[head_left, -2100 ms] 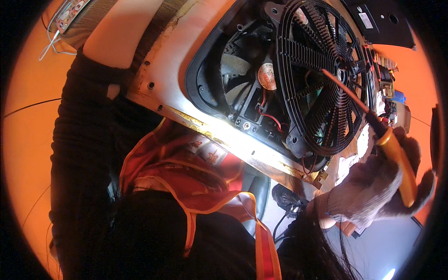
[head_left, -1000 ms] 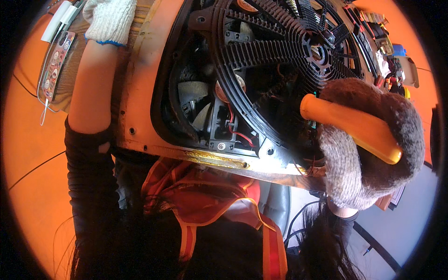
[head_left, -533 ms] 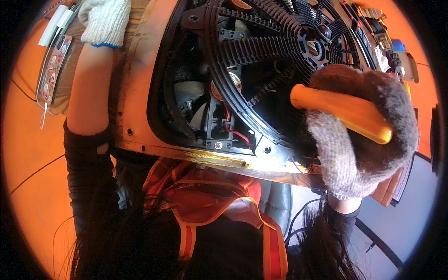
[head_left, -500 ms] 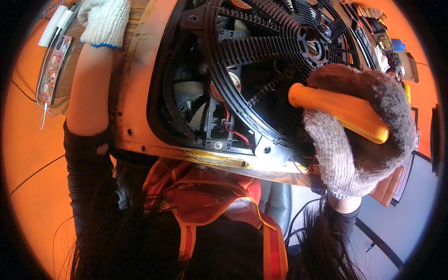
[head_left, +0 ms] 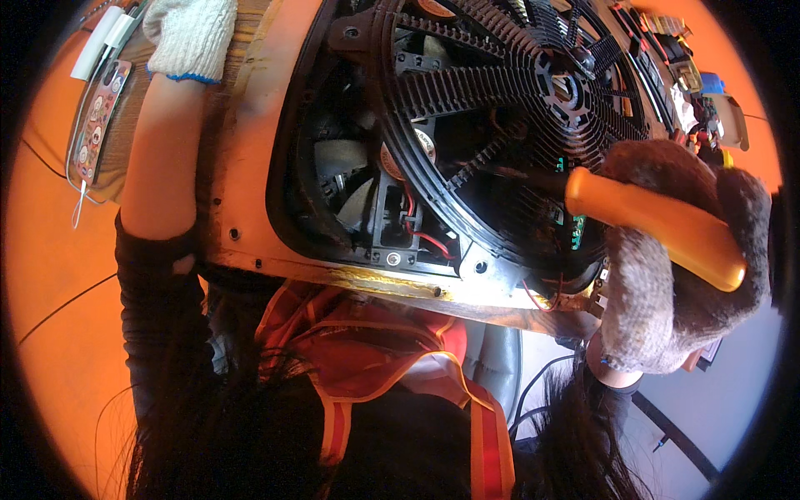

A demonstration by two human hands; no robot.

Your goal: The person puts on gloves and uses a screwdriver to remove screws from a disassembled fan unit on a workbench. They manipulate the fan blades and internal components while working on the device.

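Observation:
My right hand [head_left: 696,258], in a greyish knitted glove, is closed round a tool with a smooth orange handle [head_left: 650,221]. The handle's left end points over a black round fan grille [head_left: 454,92]; a thin dark shaft seems to run from it, too dim to name its kind. The grille belongs to a large housing with a pale metal rim [head_left: 250,167], and fan blades and red wires show inside. At the upper left my left hand [head_left: 192,37], in a white knitted glove, lies beside the rim, its fingers cut off by the picture's top edge.
A phone in a patterned case [head_left: 100,121] and a white cable lie left of my left arm. Tools and small parts [head_left: 675,58] crowd the far right of the wooden table. A dark chair [head_left: 493,358] stands below the near edge.
My right hand has moved right and slightly down with the orange-handled tool, uncovering green circuit board pieces behind the grille. My left hand has barely shifted.

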